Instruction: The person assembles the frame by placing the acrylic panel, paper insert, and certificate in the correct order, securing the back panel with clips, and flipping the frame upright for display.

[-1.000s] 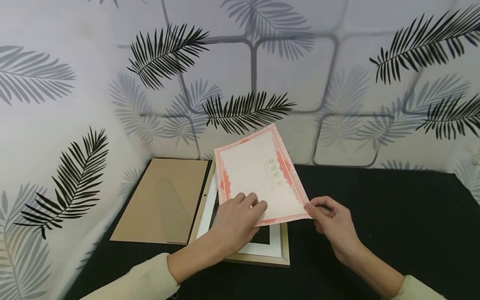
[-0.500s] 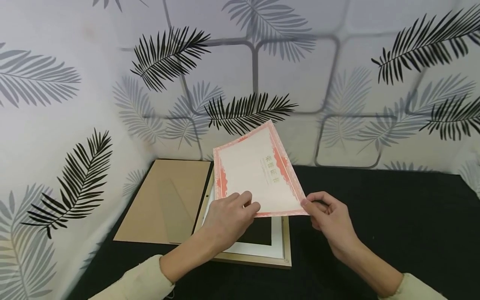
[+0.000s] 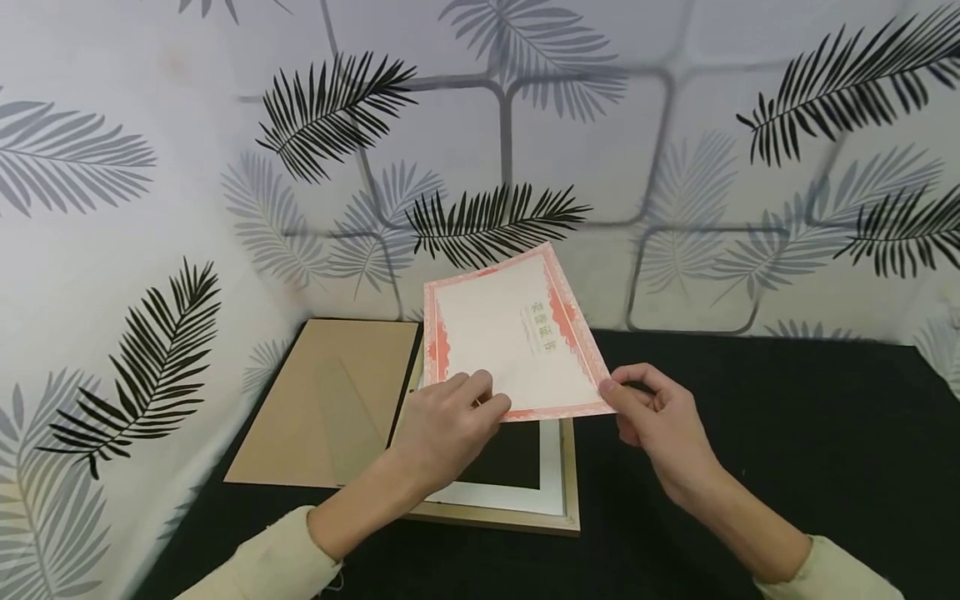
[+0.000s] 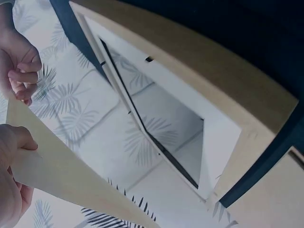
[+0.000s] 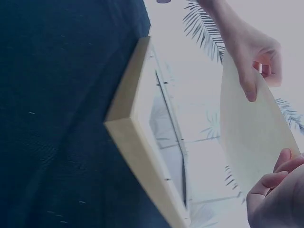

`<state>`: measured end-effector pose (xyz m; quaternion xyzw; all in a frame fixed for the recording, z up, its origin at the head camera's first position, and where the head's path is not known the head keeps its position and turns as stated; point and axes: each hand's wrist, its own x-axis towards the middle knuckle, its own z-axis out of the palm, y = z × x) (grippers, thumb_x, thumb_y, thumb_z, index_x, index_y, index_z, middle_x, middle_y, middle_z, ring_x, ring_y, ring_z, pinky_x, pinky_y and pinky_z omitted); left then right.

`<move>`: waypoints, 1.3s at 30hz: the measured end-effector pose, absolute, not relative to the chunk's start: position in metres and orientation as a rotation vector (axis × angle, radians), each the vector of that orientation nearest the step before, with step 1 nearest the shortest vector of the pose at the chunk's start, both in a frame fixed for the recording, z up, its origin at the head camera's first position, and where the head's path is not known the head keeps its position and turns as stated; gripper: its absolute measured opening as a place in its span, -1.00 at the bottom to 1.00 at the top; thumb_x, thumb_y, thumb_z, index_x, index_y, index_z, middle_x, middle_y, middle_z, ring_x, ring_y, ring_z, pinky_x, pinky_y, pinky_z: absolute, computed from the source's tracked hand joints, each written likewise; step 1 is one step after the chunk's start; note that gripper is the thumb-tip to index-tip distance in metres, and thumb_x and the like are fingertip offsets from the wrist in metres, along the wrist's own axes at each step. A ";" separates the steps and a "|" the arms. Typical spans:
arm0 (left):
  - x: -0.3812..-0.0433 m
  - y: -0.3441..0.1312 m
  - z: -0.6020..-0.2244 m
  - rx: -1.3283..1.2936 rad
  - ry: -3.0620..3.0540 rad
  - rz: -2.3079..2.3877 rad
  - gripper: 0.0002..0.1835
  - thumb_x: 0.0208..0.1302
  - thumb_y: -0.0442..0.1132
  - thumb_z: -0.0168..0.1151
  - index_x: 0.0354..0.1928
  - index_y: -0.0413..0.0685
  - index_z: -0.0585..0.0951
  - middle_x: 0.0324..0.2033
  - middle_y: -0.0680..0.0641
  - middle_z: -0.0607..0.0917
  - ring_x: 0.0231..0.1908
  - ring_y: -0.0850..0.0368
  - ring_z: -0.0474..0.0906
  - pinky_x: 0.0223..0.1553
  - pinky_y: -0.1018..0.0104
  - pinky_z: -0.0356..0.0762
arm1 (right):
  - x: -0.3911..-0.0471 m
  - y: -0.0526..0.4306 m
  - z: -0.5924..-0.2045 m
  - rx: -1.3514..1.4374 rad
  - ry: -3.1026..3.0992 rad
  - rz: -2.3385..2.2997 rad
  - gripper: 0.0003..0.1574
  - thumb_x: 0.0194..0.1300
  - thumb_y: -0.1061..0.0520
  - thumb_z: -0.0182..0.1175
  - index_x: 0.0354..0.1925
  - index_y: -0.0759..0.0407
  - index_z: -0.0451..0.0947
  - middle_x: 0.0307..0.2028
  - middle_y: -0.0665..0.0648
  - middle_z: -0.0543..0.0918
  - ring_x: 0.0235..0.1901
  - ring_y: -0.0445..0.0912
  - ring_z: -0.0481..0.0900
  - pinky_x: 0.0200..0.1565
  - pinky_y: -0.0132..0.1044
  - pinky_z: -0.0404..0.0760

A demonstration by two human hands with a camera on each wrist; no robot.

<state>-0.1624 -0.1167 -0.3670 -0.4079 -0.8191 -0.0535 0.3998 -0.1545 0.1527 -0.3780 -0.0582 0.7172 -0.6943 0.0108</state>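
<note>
A paper certificate [image 3: 487, 333] with a red patterned border and green lettering is held up, tilted, over a wooden picture frame [image 3: 495, 520]. My left hand [image 3: 450, 429] pinches its near edge toward the left. At the near right corner, my right hand [image 3: 663, 429] grips it between thumb and curled fingers. In the left wrist view the plain back of the certificate [image 4: 61, 166] shows, with the left thumb beneath. The picture frame lies face down with a white mat [image 3: 551, 467] and a dark, glossy middle, partly hidden by the left hand and the paper.
A brown backing board [image 3: 300, 400] with a fold-out stand lies left of the picture frame. Black cloth [image 3: 787, 433] covers the table. Behind and to the left hangs a pale cloth [image 3: 570, 150] printed with feather-like leaves.
Both hands have raised the certificate's near edge a little and shifted it slightly left. More of the picture frame's near part shows below it.
</note>
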 end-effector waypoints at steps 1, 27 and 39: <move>-0.163 -0.118 -0.365 -1.023 -2.047 -0.142 -0.76 0.04 -0.45 0.46 -0.47 -0.02 0.57 -0.50 0.02 0.46 -0.62 0.20 0.43 -0.70 0.45 0.26 | -0.155 0.152 -0.374 -0.206 2.229 -2.178 -0.62 0.50 0.06 0.24 0.05 0.31 0.42 -0.60 0.06 0.47 -0.60 -0.11 0.27 -0.46 -0.31 0.33; -0.170 -0.159 -0.334 -0.826 -1.954 -0.666 -0.74 -0.06 -0.57 0.50 -0.34 -0.13 0.74 -0.45 0.04 0.63 -0.63 0.22 0.46 -0.62 0.38 0.43 | -0.166 0.177 -0.363 -0.437 2.121 -2.283 -0.80 0.56 0.10 0.15 -0.04 0.24 0.49 -0.31 0.16 0.68 -0.59 -0.12 0.33 -0.48 -0.30 0.38; -0.170 -0.169 -0.326 -0.773 -1.926 -0.844 -0.80 0.03 -0.55 0.43 -0.34 -0.14 0.75 -0.44 0.01 0.68 -0.49 0.12 0.66 -0.61 0.35 0.51 | -0.172 0.187 -0.369 -0.380 2.160 -2.204 -0.72 0.53 0.04 0.19 -0.03 0.25 0.48 -0.31 0.20 0.68 -0.58 -0.16 0.36 -0.46 -0.31 0.42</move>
